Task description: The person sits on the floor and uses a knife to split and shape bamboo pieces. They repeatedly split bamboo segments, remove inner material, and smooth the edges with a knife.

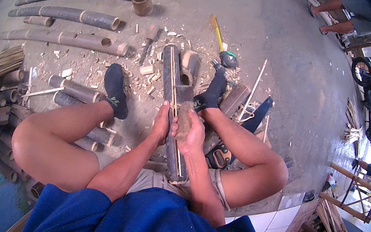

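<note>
Between my bent legs, a long dark bamboo tube (169, 72) with a pale lengthwise slot runs from the floor toward my lap. My left hand (161, 123) is closed around its left side near the middle. My right hand (192, 135) grips a brown bamboo piece (183, 97) lying along the tube's right side; its lower part is hidden by the fingers. Just beyond, an open-ended bamboo section (189, 62) rests among shavings. Right of my hands lies a saw with a black and orange handle (220, 156).
Long bamboo poles (70, 15) lie at far left, near a short bamboo cup (142, 3). A chisel-like tool (148, 42) and a tape measure (228, 58) lie ahead among shavings. Bamboo pieces (4, 82) are piled left. Another person's legs (338, 26) show at far right.
</note>
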Available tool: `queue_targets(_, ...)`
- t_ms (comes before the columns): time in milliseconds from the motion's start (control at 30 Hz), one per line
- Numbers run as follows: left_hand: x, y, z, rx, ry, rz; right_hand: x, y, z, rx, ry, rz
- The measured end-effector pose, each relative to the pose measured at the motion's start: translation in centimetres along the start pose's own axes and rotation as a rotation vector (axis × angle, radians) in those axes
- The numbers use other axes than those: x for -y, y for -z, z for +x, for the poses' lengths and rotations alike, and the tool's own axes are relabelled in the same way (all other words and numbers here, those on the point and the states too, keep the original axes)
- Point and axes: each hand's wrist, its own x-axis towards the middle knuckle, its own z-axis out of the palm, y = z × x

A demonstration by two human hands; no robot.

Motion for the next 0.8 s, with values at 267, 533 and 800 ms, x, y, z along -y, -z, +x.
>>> queue_targets(267,1.0,0.4,1.5,-0.008,-0.165,0.110,0.4,-1.0,3.2,0.024,0.077,-0.009)
queue_targets(533,1.2,0.3,1.7,-0.093,-0.189,0.174,2.5,-4.9,10.6,-0.005,0.031,-0.045)
queue_targets(800,1.7,0.9,2.2,-0.065,-0.173,0.207,4.7,-7.4,14.7,-0.016,0.085,-0.207)
